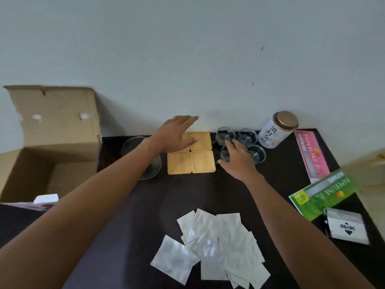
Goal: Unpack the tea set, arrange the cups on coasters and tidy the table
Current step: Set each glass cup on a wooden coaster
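Your left hand lies flat with its fingers straight, pressing on the far-left coaster of four wooden coasters set in a square near the wall. Your right hand reaches to the glass cups just right of the coasters; its fingers curl around the nearest cup, which sits on the table, not on a coaster. Three more cups stand beside it, clustered together.

Right of the cups a white tin with a bronze lid stands tilted in the wide-angle view, with dark characters on its side that you cannot read. Beside it lies a pink pack printed "PAPERLINE", and nearer to you a green pack with the same word and "40". Below that is a white packet marked "JOYKO".

A glass bowl sits under your left forearm. An open cardboard box stands at the table's left end. Silver pouches lie heaped near the front edge.
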